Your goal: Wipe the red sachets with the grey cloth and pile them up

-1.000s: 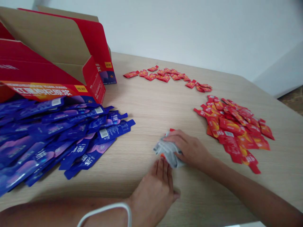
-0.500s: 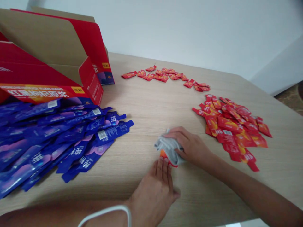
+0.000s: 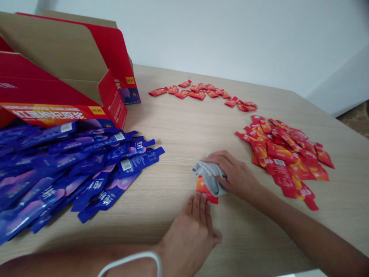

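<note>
A: Where is the red sachet (image 3: 201,185) lying?

B: It is lying flat near the middle of the table's (image 3: 184,130) near side, between the hands. The left hand (image 3: 190,236) is resting its fingertips on the near end, the four fingers lying almost straight and together, the thumb sticking out to the right. That is probably pinning the thin packet against sliding.

A: And the right hand (image 3: 236,177)?

B: It is coming in from the right, its fingers clamping a bunched grey cloth (image 3: 211,179) that is covering the sachet's far part. The bunching is likely giving it a thicker pad to grip.

A: Why are the others sitting apart?

B: A red pile (image 3: 288,152) is lying right, a smaller red scatter (image 3: 198,91) is curving across the far side, and blue pouches (image 3: 72,165) are heaping left, before an open carton (image 3: 43,88). The gaps are presumably keeping the groups unmixed.

A: What about the room?

B: Pale wood grain is showing on the table, a white wall (image 3: 225,42) is standing beyond it, and brownish floor (image 3: 356,119) is peeking out far right.
</note>
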Action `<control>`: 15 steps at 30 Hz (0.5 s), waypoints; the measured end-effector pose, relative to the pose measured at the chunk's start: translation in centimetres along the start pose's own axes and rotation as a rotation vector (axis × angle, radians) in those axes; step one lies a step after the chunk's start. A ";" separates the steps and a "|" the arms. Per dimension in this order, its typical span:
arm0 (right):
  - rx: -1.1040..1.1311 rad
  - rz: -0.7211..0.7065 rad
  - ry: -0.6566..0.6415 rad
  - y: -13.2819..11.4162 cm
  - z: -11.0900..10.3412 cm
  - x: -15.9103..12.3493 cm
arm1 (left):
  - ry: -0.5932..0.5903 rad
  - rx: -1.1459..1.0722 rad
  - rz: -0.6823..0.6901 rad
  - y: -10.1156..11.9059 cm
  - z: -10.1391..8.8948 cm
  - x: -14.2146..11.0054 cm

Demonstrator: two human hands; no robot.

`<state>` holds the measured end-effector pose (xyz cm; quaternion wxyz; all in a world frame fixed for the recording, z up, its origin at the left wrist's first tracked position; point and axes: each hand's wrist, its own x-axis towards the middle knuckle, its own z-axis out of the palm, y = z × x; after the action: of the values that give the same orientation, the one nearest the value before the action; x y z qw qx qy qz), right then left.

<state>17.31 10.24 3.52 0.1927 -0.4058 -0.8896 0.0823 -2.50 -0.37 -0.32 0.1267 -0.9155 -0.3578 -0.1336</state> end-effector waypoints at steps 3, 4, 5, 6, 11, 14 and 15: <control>0.039 -0.107 -0.156 -2.0 1.6 -1.7 | -0.082 -0.009 0.023 0.0 -0.6 0.4; 0.041 -0.109 -0.191 -1.8 2.0 -1.6 | -0.091 -0.010 0.026 -0.1 -0.6 0.4; 0.039 -0.088 -0.203 -1.2 2.3 -1.2 | -0.081 -0.009 0.026 -0.1 -0.5 0.4; 0.030 -0.046 -0.194 -0.2 2.4 -0.4 | -0.057 -0.005 0.023 -0.1 -0.4 0.3; -0.085 0.173 0.004 5.0 0.2 2.6 | 0.020 -0.032 0.043 -0.5 0.9 -0.3; -0.027 0.155 0.185 4.5 -1.2 1.0 | 0.035 -0.088 0.102 -1.7 1.0 0.2; 0.005 0.146 0.225 3.8 -1.3 0.1 | 0.039 -0.110 0.119 -2.2 0.8 0.6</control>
<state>20.44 12.79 3.55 0.2859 -0.4755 -0.8303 0.0521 -3.51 1.85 -0.56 0.0910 -0.9379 -0.2924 -0.1630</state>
